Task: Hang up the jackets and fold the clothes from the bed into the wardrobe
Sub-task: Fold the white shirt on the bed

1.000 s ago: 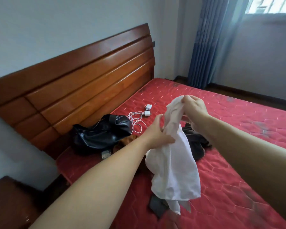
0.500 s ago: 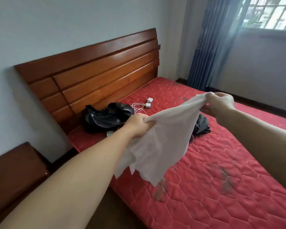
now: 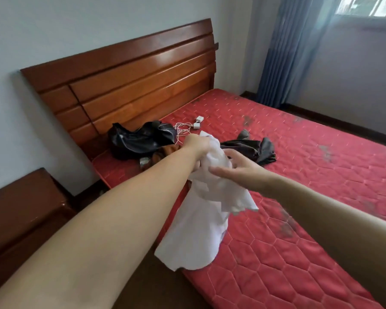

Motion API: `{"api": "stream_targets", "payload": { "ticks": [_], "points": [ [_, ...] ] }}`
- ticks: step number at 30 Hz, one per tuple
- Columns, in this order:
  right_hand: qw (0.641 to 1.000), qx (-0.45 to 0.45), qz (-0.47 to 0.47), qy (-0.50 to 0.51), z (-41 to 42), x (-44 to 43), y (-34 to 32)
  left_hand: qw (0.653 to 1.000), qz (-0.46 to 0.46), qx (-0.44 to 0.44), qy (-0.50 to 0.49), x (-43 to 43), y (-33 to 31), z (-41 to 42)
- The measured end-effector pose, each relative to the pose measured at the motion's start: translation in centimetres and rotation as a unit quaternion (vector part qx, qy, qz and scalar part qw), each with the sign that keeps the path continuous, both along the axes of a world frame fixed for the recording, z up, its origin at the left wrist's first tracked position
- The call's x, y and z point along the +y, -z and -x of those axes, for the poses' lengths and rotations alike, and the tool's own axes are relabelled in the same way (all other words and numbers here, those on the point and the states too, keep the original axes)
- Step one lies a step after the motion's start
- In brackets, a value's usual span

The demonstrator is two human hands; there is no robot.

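Both bare arms reach forward; the left hand [image 3: 197, 144] grips bunched white cloth [image 3: 201, 221], while the right hand [image 3: 236, 165] touches it, fingers loosely spread.

white chargers [image 3: 198, 122], blue curtain [image 3: 283, 52]

White garment [image 3: 198, 224], crumpled, hanging at frame centre above the near edge of the red mattress [image 3: 299, 230]. Black leather jacket [image 3: 140, 139] heaped by the headboard, centre left; dark garment [image 3: 254, 148] lying rumpled right of centre.
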State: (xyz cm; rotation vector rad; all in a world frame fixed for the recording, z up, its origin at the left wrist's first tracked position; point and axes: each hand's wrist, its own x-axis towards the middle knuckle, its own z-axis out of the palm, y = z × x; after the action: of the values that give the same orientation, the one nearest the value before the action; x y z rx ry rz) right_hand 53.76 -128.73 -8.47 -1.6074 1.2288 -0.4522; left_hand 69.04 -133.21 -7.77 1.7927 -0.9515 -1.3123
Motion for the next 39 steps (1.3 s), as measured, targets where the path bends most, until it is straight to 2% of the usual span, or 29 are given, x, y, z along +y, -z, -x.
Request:
{"api": "stream_targets", "payload": {
  "ticks": [2, 4, 7, 11, 13, 15, 17, 19, 21, 23, 25, 27, 29, 30, 32, 34, 35, 39],
  "points": [
    [0.993, 0.083, 0.085, -0.014, 0.7, 0.4, 0.6, 0.998, -0.001, 0.037, -0.044, 0.2, -0.3, 1.1],
    [0.979, 0.134, 0.152, 0.017, 1.8, 0.2, 0.5, 0.995, 0.015, 0.072, -0.069, 0.4, -0.7, 1.8],
    [0.984, 0.090, 0.137, 0.076, 3.5, -0.2, -1.2, 0.989, 0.039, 0.120, -0.074, 0.7, -1.9, 2.2],
    [0.983, -0.010, 0.062, 0.171, 4.8, -1.0, -4.4, 0.984, 0.083, 0.158, -0.014, 2.5, -4.6, 2.4],
    [0.976, -0.049, 0.039, 0.210, 5.1, -1.5, -5.8, 0.985, 0.129, 0.107, 0.032, 3.4, -5.6, 2.4],
    [0.971, -0.062, 0.024, 0.229, 5.3, -1.9, -6.7, 0.977, 0.160, 0.015, 0.142, 4.2, -6.0, 2.1],
    [0.964, -0.102, -0.008, 0.246, 5.3, -2.2, -7.2, 0.947, 0.143, -0.045, 0.283, 4.8, -5.7, 2.3],
    [0.950, -0.150, -0.056, 0.269, 5.2, -2.5, -7.4, 0.920, 0.123, -0.086, 0.362, 5.5, -5.0, 3.4],
    [0.936, -0.183, -0.080, 0.290, 5.3, -2.4, -7.8, 0.917, 0.189, -0.120, 0.330, 5.4, -4.3, 4.8],
    [0.929, -0.211, -0.082, 0.293, 5.5, -2.3, -8.1, 0.920, 0.265, -0.162, 0.238, 4.9, -4.0, 5.5],
    [0.937, -0.224, -0.061, 0.260, 5.9, -2.0, -8.0, 0.914, 0.295, -0.199, 0.193, 4.4, -3.8, 5.8],
    [0.964, -0.179, -0.007, 0.196, 6.3, -1.0, -7.6, 0.934, 0.283, -0.152, 0.153, 4.3, -3.6, 6.3],
    [0.990, -0.074, 0.055, 0.111, 6.9, 0.6, -6.7, 0.969, 0.229, -0.040, 0.082, 4.2, -3.8, 6.9],
    [0.996, -0.019, 0.057, 0.064, 6.9, 1.6, -6.0, 0.978, 0.203, 0.003, 0.041, 4.0, -3.9, 7.2],
    [0.995, 0.095, 0.025, 0.000, 6.6, 3.1, -3.8, 0.984, 0.174, 0.029, -0.002, 3.6, -4.3, 7.5],
    [0.976, 0.211, 0.056, 0.016, 6.4, 3.1, -0.7, 0.985, 0.167, 0.037, -0.008, 3.5, -4.8, 7.6],
    [0.966, 0.239, 0.088, 0.042, 6.5, 2.8, 0.4, 0.986, 0.165, 0.037, -0.007, 3.6, -4.9, 7.4],
    [0.954, 0.212, 0.130, 0.167, 8.4, 1.3, 1.1, 0.984, 0.174, -0.034, -0.006, 4.1, -4.8, 5.8]
  ]
}}
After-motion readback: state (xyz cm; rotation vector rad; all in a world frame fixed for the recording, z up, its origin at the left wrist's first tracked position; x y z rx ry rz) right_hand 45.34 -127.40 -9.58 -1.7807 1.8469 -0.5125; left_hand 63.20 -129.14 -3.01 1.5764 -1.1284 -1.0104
